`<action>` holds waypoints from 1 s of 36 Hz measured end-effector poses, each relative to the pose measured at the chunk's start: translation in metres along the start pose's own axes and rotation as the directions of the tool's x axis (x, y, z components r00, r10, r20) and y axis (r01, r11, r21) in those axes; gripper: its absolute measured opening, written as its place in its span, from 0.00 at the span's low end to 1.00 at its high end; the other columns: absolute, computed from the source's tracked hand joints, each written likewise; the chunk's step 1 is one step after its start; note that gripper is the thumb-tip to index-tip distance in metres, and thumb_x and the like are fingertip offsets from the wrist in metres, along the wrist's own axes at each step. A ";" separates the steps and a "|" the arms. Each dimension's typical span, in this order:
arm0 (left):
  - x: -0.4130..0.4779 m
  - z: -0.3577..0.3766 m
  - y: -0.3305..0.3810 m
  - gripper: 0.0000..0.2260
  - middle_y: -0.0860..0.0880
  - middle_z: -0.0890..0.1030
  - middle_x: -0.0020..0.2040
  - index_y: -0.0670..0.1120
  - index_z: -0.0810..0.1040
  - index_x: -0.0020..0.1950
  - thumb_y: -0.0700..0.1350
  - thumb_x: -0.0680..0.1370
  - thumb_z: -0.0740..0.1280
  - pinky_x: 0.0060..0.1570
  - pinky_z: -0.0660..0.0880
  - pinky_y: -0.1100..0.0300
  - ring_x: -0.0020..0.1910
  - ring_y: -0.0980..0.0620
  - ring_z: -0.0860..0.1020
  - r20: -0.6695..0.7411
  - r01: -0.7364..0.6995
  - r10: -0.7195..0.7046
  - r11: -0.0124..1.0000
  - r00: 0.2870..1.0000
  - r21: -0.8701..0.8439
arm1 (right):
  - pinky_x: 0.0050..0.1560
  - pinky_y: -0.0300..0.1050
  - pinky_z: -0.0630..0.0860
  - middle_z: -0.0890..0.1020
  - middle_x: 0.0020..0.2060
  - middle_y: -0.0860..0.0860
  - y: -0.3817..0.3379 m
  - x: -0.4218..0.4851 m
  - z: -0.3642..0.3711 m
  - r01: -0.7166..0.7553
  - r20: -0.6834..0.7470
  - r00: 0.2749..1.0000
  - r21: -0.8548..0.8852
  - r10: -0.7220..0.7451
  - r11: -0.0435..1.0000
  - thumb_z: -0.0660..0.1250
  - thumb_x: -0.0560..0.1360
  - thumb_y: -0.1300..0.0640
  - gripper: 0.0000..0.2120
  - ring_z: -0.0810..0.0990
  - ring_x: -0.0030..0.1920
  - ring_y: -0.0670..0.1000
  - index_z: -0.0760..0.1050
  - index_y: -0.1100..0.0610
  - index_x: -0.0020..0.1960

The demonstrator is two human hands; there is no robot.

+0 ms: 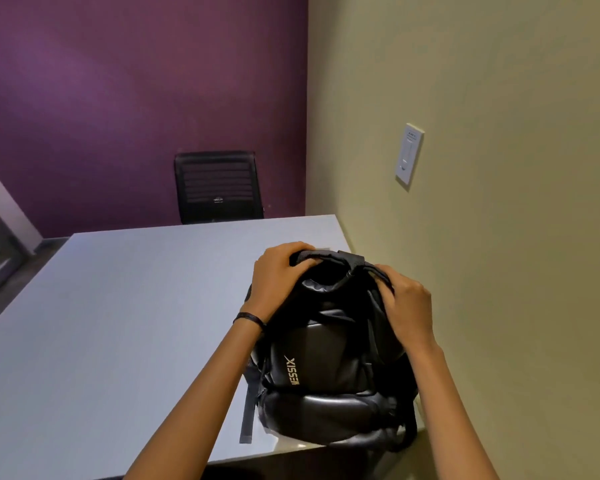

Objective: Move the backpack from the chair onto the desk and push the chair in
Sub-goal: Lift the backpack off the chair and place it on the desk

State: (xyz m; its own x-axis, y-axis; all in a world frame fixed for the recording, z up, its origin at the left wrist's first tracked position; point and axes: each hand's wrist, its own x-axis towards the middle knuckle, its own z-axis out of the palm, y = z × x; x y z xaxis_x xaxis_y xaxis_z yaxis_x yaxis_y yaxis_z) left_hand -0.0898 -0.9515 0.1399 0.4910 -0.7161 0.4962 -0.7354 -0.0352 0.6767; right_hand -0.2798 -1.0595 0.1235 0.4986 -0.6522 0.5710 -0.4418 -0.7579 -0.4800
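Two walls meet in a corner: a purple wall at the far end and a pale yellow-green wall along the right side. A grey table fills most of the lower view, its right edge running close along the yellow-green wall and its far edge facing the purple one.

Beyond that far edge stands a black chair, only its slatted backrest visible above the tabletop, drawn up close to the table.

The black backpack rests on the table at the near right corner, close to the yellow-green wall, with its lower end at the near table edge. Its front panel faces up, and a pale brand word reads sideways along the panel. A dark strap hangs off its left side onto the tabletop.

Both forearms reach in from the bottom of the view. The left hand is curled over the top left of the backpack, fingers closed around the bunched fabric and handle there. The right hand clutches the top right of the backpack in the same way, fingers bent into the material.

A white wall switch plate sits on the yellow-green wall above the table. A thin dark band circles the left wrist.
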 end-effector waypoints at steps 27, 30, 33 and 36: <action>-0.060 0.077 -0.055 0.28 0.47 0.42 0.79 0.57 0.37 0.76 0.61 0.80 0.47 0.75 0.47 0.40 0.78 0.40 0.44 0.010 0.748 -0.872 0.414 0.490 -0.519 | 0.37 0.41 0.66 0.83 0.42 0.63 -0.009 0.011 0.021 -0.190 0.121 0.975 -0.006 0.189 0.982 0.58 0.80 0.58 0.13 0.81 0.40 0.62 0.74 0.64 0.58; -0.048 0.076 -0.060 0.29 0.48 0.44 0.79 0.58 0.37 0.76 0.64 0.79 0.46 0.76 0.48 0.39 0.78 0.42 0.46 0.084 0.743 -0.845 0.411 0.527 -0.528 | 0.36 0.41 0.66 0.82 0.40 0.63 -0.004 0.013 0.020 -0.218 0.108 0.970 -0.024 0.220 0.976 0.58 0.80 0.57 0.13 0.81 0.39 0.62 0.75 0.64 0.56; -0.032 0.080 -0.059 0.32 0.48 0.45 0.79 0.59 0.36 0.75 0.66 0.77 0.48 0.76 0.51 0.40 0.78 0.43 0.49 0.141 0.725 -0.813 0.407 0.565 -0.556 | 0.35 0.41 0.65 0.82 0.37 0.64 0.003 0.013 0.017 -0.252 0.074 0.964 -0.030 0.254 0.967 0.58 0.80 0.57 0.12 0.80 0.37 0.63 0.75 0.65 0.54; -0.015 0.087 -0.056 0.32 0.48 0.46 0.79 0.57 0.36 0.75 0.65 0.78 0.48 0.75 0.53 0.39 0.77 0.42 0.51 0.160 0.730 -0.792 0.437 0.590 -0.525 | 0.33 0.43 0.64 0.81 0.35 0.63 0.009 0.012 0.013 -0.272 0.047 0.960 -0.056 0.275 0.961 0.57 0.80 0.57 0.12 0.78 0.34 0.62 0.74 0.64 0.52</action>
State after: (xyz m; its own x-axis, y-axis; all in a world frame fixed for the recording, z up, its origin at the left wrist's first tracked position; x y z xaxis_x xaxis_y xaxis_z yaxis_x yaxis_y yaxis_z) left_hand -0.0970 -0.9995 0.0469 0.7966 -0.5062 -0.3303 0.2821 -0.1718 0.9439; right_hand -0.2678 -1.0743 0.1171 0.3921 -0.8353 0.3855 -0.6022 -0.5498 -0.5789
